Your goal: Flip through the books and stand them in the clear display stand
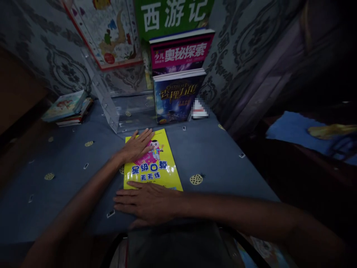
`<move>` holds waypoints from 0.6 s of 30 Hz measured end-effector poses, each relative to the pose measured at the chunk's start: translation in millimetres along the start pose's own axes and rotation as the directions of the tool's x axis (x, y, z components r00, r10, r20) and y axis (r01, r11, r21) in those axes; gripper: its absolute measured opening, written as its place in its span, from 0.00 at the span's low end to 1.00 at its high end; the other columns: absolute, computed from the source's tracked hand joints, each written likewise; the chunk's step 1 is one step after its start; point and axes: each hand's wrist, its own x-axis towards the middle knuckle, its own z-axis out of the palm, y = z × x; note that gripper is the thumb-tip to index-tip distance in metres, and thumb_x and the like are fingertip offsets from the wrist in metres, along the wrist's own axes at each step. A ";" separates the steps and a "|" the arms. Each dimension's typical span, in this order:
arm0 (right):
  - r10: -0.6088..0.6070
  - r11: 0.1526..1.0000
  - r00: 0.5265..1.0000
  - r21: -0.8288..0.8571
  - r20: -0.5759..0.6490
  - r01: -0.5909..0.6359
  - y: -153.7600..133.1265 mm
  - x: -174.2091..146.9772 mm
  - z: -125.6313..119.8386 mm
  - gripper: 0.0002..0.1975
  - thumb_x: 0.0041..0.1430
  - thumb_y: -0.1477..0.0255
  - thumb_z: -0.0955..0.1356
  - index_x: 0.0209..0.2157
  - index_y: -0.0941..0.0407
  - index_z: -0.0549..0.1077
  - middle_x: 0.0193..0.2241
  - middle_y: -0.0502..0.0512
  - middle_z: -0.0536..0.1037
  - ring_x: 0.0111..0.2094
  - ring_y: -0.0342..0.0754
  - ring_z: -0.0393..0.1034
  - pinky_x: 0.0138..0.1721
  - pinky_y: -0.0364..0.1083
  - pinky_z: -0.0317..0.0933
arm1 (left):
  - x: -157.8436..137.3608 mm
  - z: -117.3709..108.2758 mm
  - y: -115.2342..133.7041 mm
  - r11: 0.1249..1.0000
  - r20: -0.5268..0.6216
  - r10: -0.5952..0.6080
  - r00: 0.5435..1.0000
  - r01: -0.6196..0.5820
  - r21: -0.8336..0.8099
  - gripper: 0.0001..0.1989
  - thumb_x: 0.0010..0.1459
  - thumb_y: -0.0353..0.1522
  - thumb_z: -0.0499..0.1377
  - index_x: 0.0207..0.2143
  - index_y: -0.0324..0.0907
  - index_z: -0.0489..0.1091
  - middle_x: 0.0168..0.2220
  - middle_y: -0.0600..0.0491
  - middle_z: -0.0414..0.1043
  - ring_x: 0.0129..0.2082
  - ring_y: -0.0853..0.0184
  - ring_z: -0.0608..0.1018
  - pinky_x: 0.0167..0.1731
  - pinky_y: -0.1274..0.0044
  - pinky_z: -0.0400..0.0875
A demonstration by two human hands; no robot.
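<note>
A yellow workbook (170,175) with a cartoon child and blue Chinese lettering lies closed on the blue tablecloth (209,156). My left hand (136,146) rests flat on the upper left of its cover, fingers outstretched and pointing away from me. Across the near edge of the cover lies my right hand (147,203), palm down, its fingers extended toward the left. That hand hides the workbook's bottom edge. Neither hand grips anything.
Behind the workbook, a clear acrylic rack (111,111) holds upright books, among them a dark blue book (178,98), a pink book (181,52) and a green book (175,16). A stack of books (68,106) lies at the back left. The table's right edge slopes toward me.
</note>
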 end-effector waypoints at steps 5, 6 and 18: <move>-0.009 1.000 0.999 -0.006 -0.031 0.009 0.9 -0.9 0.9 0.28 0.71 0.58 0.63 0.63 0.62 0.67 0.66 0.62 0.68 0.66 0.51 0.61 0.69 0.52 0.51 | 3.8 3.1 29.0 0.976 -0.012 0.216 0.976 -0.216 -0.027 0.36 0.71 0.52 0.41 0.74 0.45 0.38 0.75 0.46 0.40 0.75 0.61 0.45 0.72 0.61 0.37; -0.011 1.000 0.999 -0.010 -0.034 0.010 1.2 -0.9 1.4 0.28 0.71 0.58 0.64 0.63 0.62 0.67 0.65 0.62 0.68 0.66 0.51 0.61 0.68 0.52 0.52 | 9.0 1.9 31.6 0.972 -0.012 0.233 0.972 -0.233 -0.037 0.37 0.71 0.52 0.41 0.74 0.46 0.38 0.75 0.46 0.40 0.75 0.62 0.45 0.72 0.62 0.37; 0.102 0.983 0.994 0.158 -0.025 -0.097 10.7 -5.8 -7.5 0.22 0.71 0.62 0.65 0.60 0.59 0.69 0.67 0.60 0.65 0.69 0.48 0.57 0.70 0.49 0.49 | 45.1 -3.4 22.1 0.960 -0.146 0.111 0.983 -0.144 -0.238 0.31 0.73 0.47 0.39 0.71 0.44 0.53 0.72 0.48 0.55 0.72 0.61 0.58 0.71 0.62 0.50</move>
